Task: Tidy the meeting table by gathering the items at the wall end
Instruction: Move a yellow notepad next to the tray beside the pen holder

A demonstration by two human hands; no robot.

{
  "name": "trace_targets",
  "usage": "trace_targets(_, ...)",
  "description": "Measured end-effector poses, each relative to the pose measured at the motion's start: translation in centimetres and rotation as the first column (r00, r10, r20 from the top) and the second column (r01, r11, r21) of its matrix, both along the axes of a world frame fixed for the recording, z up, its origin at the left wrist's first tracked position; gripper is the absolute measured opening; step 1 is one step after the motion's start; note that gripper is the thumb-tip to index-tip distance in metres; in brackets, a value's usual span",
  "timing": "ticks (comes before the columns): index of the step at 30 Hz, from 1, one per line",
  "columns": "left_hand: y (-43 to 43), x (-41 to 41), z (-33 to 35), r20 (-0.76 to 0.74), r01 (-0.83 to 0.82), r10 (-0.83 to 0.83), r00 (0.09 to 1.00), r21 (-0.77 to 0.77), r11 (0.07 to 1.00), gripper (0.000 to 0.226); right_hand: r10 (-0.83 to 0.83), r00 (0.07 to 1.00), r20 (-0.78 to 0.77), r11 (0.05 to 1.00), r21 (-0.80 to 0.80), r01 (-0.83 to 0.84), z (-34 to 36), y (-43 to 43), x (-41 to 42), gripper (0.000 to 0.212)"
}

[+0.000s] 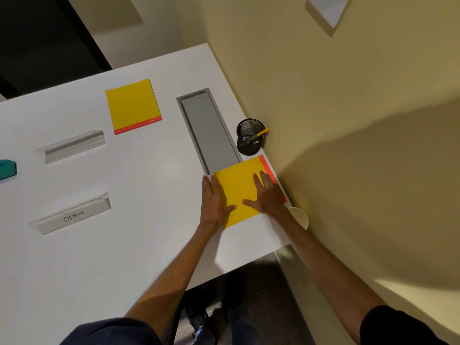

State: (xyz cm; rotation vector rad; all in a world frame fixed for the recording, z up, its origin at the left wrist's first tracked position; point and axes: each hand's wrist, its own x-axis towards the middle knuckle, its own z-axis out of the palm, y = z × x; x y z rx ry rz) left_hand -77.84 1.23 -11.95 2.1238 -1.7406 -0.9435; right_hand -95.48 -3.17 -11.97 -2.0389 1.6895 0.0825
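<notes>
A yellow notepad with a red strip (239,188) lies flat on the white table (154,185) against the wall edge. My left hand (214,200) presses along its left edge, thumb on the cover. My right hand (267,195) lies flat on top of it, fingers spread. A second yellow notepad (133,105) sits further out on the table. A black mesh pen cup (250,136) with a yellow pen stands by the wall beside the first pad. Two clear acrylic name holders lie at the left: a blank one (72,146) and one labelled "OSTRICH" (72,216).
A grey recessed cable tray (209,128) runs down the table beside the pen cup. A teal object (7,169) shows at the left frame edge. A white round object (300,216) sits at the table edge by my right wrist. The beige wall (348,145) borders the right side.
</notes>
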Motion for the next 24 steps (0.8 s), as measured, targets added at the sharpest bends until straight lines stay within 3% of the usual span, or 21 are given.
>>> trace_targets(4,0.7,0.1,-0.4,0.097,0.03,-0.027,0.995,-0.025,0.999,0.125,0.052,0.996,-0.074,0.991,0.125,-0.043,-0.4,-0.4,-0.4,0.114)
trace_targets(9,1.1,0.3,-1.9,0.142,0.135,-0.153,0.978,0.131,0.982,0.11,0.051,0.997,-0.057,0.983,0.178,-0.04,-0.6,-0.6,-0.3,0.125)
trace_targets(12,1.0,0.3,-2.1,0.129,0.145,-0.165,0.978,0.148,0.978,0.112,0.064,0.996,-0.069,0.98,0.193,-0.05,-0.6,-0.6,-0.3,0.131)
trace_targets(24,-0.4,-0.5,-1.8,0.227,0.211,-0.245,0.943,0.164,0.964,0.106,0.025,0.998,-0.051,0.973,0.231,-0.012,0.1,-2.0,-1.3,0.131)
